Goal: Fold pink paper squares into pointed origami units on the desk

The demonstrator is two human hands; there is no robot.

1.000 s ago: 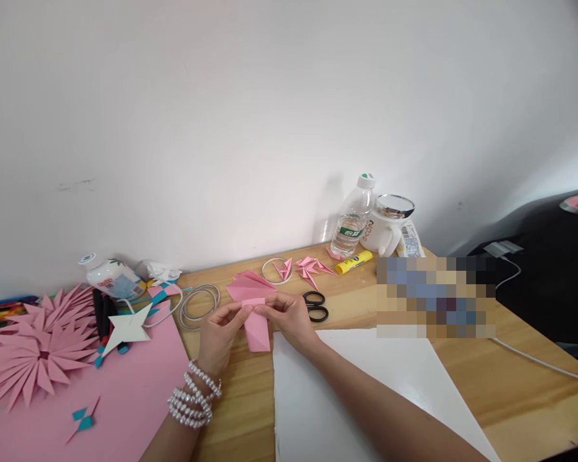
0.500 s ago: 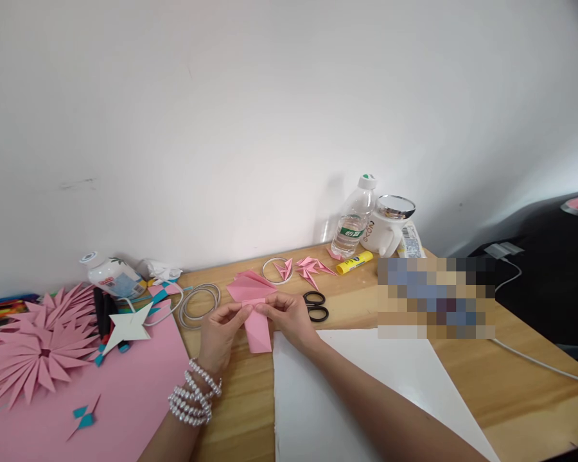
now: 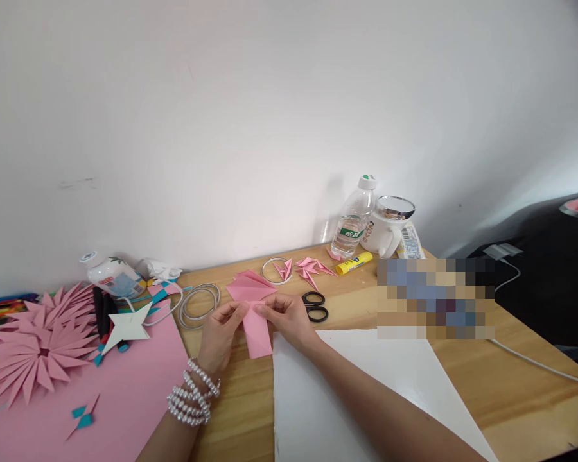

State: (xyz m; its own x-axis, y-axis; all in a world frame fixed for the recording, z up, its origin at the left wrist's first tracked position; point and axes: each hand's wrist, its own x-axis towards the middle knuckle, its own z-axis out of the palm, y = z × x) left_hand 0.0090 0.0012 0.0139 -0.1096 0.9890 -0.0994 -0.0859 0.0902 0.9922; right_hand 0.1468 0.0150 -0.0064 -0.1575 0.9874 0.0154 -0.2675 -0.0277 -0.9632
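Pink paper [image 3: 257,338] had edged lower, left hand [image 3: 221,326] and right hand [image 3: 289,317] pinching it; wooden table [image 3: 354,305] adjoined white wall [image 3: 231,128].

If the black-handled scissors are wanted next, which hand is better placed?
Probably the right hand: the scissors lie close beside it, with the left hand farther off. Both pinch the pink paper strip, so the right would have to release it.

2 hands [image 3: 291,319] are holding 1 pink strip [image 3: 257,340], clock centre. 1 water bottle [image 3: 350,228], 1 mug [image 3: 381,231], 1 glue stick [image 3: 354,264] are sitting at 2 o'clock; 1 scissors [image 3: 316,314] is lying at 3, 1 white board [image 3: 318,407] at 4, 1 white star [image 3: 130,325] at 9.
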